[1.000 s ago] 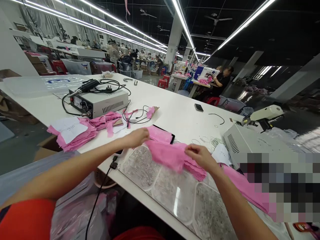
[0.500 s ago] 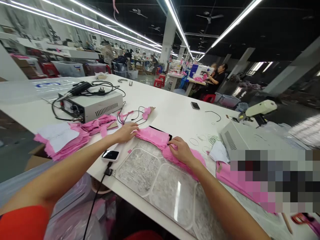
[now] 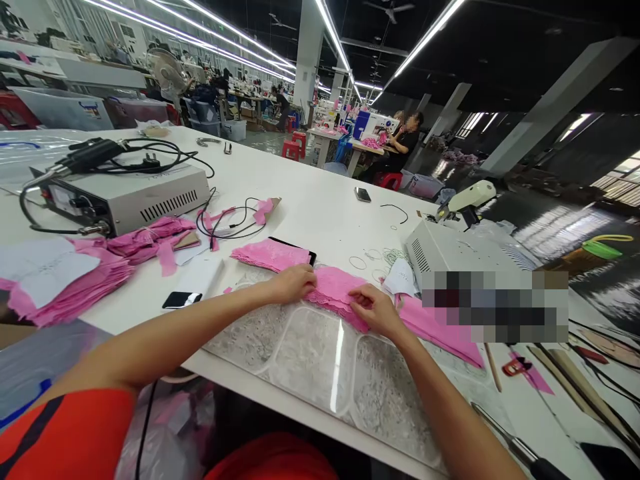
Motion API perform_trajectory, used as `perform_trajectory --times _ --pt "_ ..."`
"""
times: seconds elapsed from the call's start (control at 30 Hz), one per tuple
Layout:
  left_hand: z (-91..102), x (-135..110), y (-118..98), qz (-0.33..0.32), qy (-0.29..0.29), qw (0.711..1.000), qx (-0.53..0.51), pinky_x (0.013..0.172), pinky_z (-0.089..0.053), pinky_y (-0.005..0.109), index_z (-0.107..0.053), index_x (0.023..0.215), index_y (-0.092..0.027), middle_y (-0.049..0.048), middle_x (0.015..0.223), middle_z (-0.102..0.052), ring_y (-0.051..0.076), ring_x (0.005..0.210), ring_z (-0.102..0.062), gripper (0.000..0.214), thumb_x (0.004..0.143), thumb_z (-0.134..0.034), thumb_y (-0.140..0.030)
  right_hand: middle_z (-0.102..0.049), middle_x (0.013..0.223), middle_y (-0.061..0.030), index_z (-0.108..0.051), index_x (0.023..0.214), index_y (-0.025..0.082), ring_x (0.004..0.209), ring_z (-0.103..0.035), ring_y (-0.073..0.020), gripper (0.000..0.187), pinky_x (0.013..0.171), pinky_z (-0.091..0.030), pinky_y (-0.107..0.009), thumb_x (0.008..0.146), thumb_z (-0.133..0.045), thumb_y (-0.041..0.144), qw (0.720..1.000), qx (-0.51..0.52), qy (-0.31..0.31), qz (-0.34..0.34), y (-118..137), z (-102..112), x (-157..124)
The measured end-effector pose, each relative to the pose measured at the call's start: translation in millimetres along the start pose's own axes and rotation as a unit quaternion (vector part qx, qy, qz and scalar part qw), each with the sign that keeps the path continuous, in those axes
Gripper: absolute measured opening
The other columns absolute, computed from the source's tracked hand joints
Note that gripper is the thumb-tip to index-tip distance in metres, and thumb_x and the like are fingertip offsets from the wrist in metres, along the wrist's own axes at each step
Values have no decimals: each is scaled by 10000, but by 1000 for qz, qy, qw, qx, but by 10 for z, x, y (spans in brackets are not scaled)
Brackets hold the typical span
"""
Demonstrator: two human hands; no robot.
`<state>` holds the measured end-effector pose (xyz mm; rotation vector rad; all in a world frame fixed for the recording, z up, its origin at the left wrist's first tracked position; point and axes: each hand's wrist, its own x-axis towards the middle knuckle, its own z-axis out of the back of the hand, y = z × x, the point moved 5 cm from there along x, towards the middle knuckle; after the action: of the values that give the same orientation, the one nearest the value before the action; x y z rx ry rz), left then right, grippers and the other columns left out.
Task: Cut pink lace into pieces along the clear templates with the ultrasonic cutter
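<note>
A stack of pink lace fabric pieces [image 3: 336,285] with scalloped edges lies on the marbled grey mat [image 3: 315,357]. My left hand [image 3: 294,283] has its fingers closed at the stack's left end. At the right end, my right hand [image 3: 374,308] pinches the fabric edge between thumb and fingers. Just beyond my left hand, a second pink lace stack [image 3: 270,253] partly covers a dark flat slab [image 3: 313,257].
A grey machine box [image 3: 160,197] with a cabled black handpiece stands left, beside pink fabric with white paper [image 3: 47,267]. Another box [image 3: 457,250] stands right, near hand tools. A phone [image 3: 363,195] lies farther back. A person [image 3: 403,147] sits at a sewing machine.
My left hand has moved from the left stack to the right one. My right hand has shifted to that stack's right end. The view has turned rightward.
</note>
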<state>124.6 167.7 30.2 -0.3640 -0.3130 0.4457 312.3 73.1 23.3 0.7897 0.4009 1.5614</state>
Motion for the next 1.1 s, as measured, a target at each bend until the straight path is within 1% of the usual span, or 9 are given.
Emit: perform_trajectory --times 0.1,0.23,0.33,0.47,0.67,0.8,0.93,1.1 --pt "50 26 45 12 8 1000 -18 720 -446 239 -685 756 -168 41 838 -648 162 776 -608 165 809 -531 -140 -656 847 -43 -671 878 193 735 -603 -141 189 687 -501 -296 752 -582 302 1000 6 4 -4 -13 -8 3" --pt "88 36 48 22 15 999 -39 701 -435 217 -689 715 -169 22 802 -676 148 754 -620 186 790 -524 -130 -662 848 -48 -670 873 187 737 -607 -141 196 684 -498 -292 768 -577 325 1000 9 8 -6 -14 -3 3" --pt "94 61 48 30 9 998 -48 675 -426 221 -685 688 -169 15 766 -681 151 723 -616 188 780 -522 -148 -662 841 -52 -671 877 181 726 -606 -142 208 672 -494 -291 770 -581 335 1000 4 10 -9 -4 0 11" --pt "112 95 66 45 -8 997 -55 666 -419 230 -685 708 -166 14 747 -682 160 713 -608 185 778 -514 -178 -668 836 -56 -670 856 186 704 -594 -145 220 650 -489 -292 765 -599 374 1000 -10 10 -15 3 -5 35" --pt "142 106 63 65 -16 996 -62 636 -398 209 -675 731 -162 9 732 -679 146 700 -591 177 753 -500 -170 -654 794 -49 -656 801 200 675 -569 -149 219 648 -481 -306 748 -624 410 999 -37 6 -14 14 -44 89" --pt "150 85 42 76 -5 995 -67 592 -371 198 -660 698 -158 -1 699 -663 128 651 -567 175 710 -487 -134 -652 842 -43 -655 821 208 685 -562 -148 202 678 -476 -320 726 -646 386 998 -58 5 -7 26 -70 99" --pt "147 86 43 88 9 993 -77 529 -329 198 -642 650 -152 -16 607 -603 111 569 -509 176 700 -474 -137 -649 869 -46 -657 848 206 699 -562 -148 208 689 -473 -322 741 -629 382 997 -72 3 -1 27 -74 95" --pt "155 122 65 94 18 992 -85 524 -323 198 -649 660 -145 -15 591 -581 108 551 -490 176 695 -478 -162 -648 889 -50 -660 861 206 736 -571 -157 200 697 -462 -318 742 -636 364 997 -83 1 2 76 -64 102"
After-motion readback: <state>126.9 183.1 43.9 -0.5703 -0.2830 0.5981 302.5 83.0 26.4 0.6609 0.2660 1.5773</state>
